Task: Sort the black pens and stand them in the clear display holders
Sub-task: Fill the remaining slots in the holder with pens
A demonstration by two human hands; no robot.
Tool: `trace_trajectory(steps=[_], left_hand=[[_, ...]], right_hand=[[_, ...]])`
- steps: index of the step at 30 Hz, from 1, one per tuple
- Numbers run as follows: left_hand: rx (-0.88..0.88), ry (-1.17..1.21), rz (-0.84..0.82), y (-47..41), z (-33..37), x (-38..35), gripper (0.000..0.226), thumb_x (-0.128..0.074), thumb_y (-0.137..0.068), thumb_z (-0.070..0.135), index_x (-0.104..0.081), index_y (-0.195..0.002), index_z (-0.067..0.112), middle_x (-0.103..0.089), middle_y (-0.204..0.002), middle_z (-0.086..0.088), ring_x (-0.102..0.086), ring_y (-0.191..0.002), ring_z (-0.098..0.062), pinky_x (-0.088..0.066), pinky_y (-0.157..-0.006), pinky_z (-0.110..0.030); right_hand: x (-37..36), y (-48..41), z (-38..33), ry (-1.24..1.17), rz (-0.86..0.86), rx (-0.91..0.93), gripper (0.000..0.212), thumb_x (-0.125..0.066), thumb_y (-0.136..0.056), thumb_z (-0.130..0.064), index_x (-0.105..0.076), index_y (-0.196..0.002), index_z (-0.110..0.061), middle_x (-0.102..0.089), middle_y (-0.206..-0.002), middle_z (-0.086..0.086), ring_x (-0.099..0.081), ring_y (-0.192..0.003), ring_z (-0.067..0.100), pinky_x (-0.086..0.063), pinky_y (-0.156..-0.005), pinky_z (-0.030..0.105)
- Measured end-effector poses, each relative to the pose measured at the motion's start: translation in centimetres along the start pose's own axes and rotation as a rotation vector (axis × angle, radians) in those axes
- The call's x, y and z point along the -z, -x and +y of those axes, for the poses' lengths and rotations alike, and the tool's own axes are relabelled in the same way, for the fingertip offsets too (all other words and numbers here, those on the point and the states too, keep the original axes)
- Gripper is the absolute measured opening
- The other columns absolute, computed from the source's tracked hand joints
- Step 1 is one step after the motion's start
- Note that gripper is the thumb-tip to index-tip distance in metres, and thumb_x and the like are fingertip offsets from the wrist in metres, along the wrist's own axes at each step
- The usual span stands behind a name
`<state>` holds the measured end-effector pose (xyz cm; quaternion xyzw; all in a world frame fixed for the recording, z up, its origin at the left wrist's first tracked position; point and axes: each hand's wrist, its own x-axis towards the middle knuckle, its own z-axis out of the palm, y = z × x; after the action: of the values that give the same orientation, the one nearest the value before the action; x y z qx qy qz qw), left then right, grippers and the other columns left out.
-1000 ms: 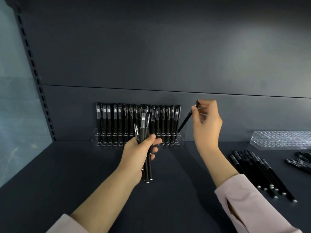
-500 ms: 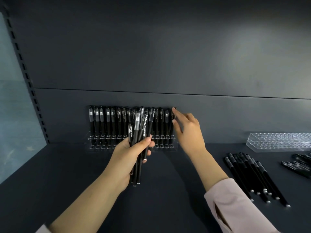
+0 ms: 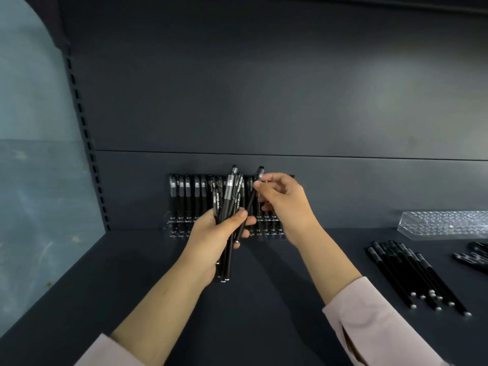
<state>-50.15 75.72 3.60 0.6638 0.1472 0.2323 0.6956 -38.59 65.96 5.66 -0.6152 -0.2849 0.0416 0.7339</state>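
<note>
while the left hand (image 3: 211, 233) wraps fingers and thumb around a bundle of black pens (image 3: 228, 196), it holds them upright in front of the filled holder (image 3: 171, 223), which seems meant to put the next pen within easy reach of the other hand. the right hand (image 3: 285, 204) pinches a single pen (image 3: 248, 204) near its capped top between thumb and fingertips. that pen slants away from the bundle, its lower end crossing just by the left fingers. i judge it is being drawn out so it can go in alone, though whether the left fingers touch it i cannot tell.

the filled holder stands against the back wall of the shelf (image 3: 264, 299), and the standing pens (image 3: 184, 196) in it are upright, caps up, in a tight row. free slots, if any, are hidden behind the hands. well apart to the right, a second holder (image 3: 443, 223) sits with no pens visible in it, and loose pens (image 3: 412, 276) lie flat on the shelf in front of it, side by side, likely a sorted batch waiting. the next move calls for aiming the pen's lower end down into a slot.
</note>
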Motion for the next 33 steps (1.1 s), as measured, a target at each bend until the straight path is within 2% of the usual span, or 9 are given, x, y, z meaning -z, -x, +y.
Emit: trace_trajectory(steps=[3,7,10,13,15,21,25,29,33], left_hand=[[0.025,0.024,0.069,-0.1,0.7,3.5,0.018,-0.068,-0.091,0.027,-0.065,-0.103,0.015,-0.077,-0.087,0.003,-0.074,-0.074,-0.015,-0.054,-0.060,-0.024],[0.097,0.159,0.232,-1.5,0.7,9.6,0.021,-0.068,-0.091,0.027,-0.063,-0.106,0.014,-0.077,-0.087,-0.004,-0.068,-0.061,-0.017,-0.053,-0.054,-0.027],[0.148,0.194,0.287,-3.1,-0.3,13.2,0.024,-0.062,-0.095,0.021,-0.060,-0.113,0.005,-0.075,-0.088,-0.006,-0.056,-0.054,-0.012,-0.044,-0.049,-0.025],[0.200,0.242,0.305,-4.2,-1.2,15.2,0.027,-0.056,-0.099,0.015,-0.058,-0.120,-0.002,-0.069,-0.087,-0.004,-0.053,-0.057,-0.011,-0.044,-0.048,-0.024],[0.215,0.300,0.301,-4.5,-1.5,16.0,0.027,-0.056,-0.099,0.014,-0.058,-0.120,-0.001,-0.068,-0.087,-0.005,-0.058,-0.060,-0.011,-0.047,-0.047,-0.022],[0.243,0.433,0.327,-4.5,-2.0,16.5,0.013,-0.061,-0.096,0.020,-0.060,-0.107,0.012,-0.067,-0.079,-0.005,-0.063,-0.056,-0.017,-0.054,-0.052,-0.030],[0.259,0.391,0.358,-4.6,-2.4,16.2,0.015,-0.056,-0.099,0.022,-0.058,-0.109,0.010,-0.067,-0.080,-0.002,-0.057,-0.054,-0.013,-0.047,-0.046,-0.023],[0.273,0.399,0.376,-4.8,-2.4,16.1,0.012,-0.046,-0.102,0.013,-0.054,-0.111,0.010,-0.068,-0.089,-0.001,-0.054,-0.061,-0.010,-0.044,-0.051,-0.022],[0.270,0.403,0.358,-4.8,-2.3,16.0,0.010,-0.043,-0.102,0.009,-0.053,-0.099,0.012,-0.069,-0.092,-0.001,-0.057,-0.070,-0.010,-0.047,-0.058,-0.024]], right_hand=[[-2.9,0.4,-0.2,-0.098,0.060,0.003,0.028,-0.066,-0.089,-0.008,-0.053,-0.112,-0.017,-0.065,-0.077,-0.002,-0.063,-0.074,0.013,-0.053,-0.066,0.023],[-6.9,0.6,-0.3,-0.055,0.257,0.140,0.035,-0.057,-0.094,-0.009,-0.045,-0.120,-0.029,-0.064,-0.087,-0.001,-0.063,-0.079,0.015,-0.054,-0.082,0.027],[-10.1,0.7,-0.3,0.014,0.306,0.236,0.038,-0.052,-0.096,-0.007,-0.041,-0.124,-0.030,-0.061,-0.094,0.004,-0.061,-0.080,0.018,-0.053,-0.078,0.021],[-13.2,0.7,0.1,0.122,0.276,0.301,0.040,-0.051,-0.096,-0.005,-0.039,-0.127,-0.028,-0.058,-0.095,0.001,-0.056,-0.074,0.004,-0.047,-0.066,0.012],[-14.8,0.7,0.8,0.193,0.238,0.322,0.041,-0.050,-0.096,-0.004,-0.039,-0.128,-0.027,-0.057,-0.096,0.003,-0.054,-0.073,0.005,-0.045,-0.063,0.011],[-16.6,0.4,2.7,0.379,0.161,0.348,0.041,-0.051,-0.096,-0.008,-0.040,-0.128,-0.033,-0.057,-0.099,-0.004,-0.056,-0.074,0.009,-0.045,-0.063,0.010],[-16.6,0.2,3.2,0.442,0.126,0.383,0.041,-0.051,-0.096,-0.009,-0.040,-0.128,-0.032,-0.056,-0.097,-0.006,-0.057,-0.075,0.007,-0.047,-0.064,0.012],[-16.6,0.0,3.4,0.469,0.115,0.400,0.041,-0.051,-0.096,-0.009,-0.040,-0.129,-0.032,-0.057,-0.097,-0.005,-0.056,-0.075,0.003,-0.047,-0.067,0.012],[-16.6,0.1,3.3,0.496,0.092,0.411,0.041,-0.052,-0.096,-0.009,-0.041,-0.130,-0.030,-0.058,-0.093,-0.006,-0.057,-0.074,0.004,-0.045,-0.067,0.009]])
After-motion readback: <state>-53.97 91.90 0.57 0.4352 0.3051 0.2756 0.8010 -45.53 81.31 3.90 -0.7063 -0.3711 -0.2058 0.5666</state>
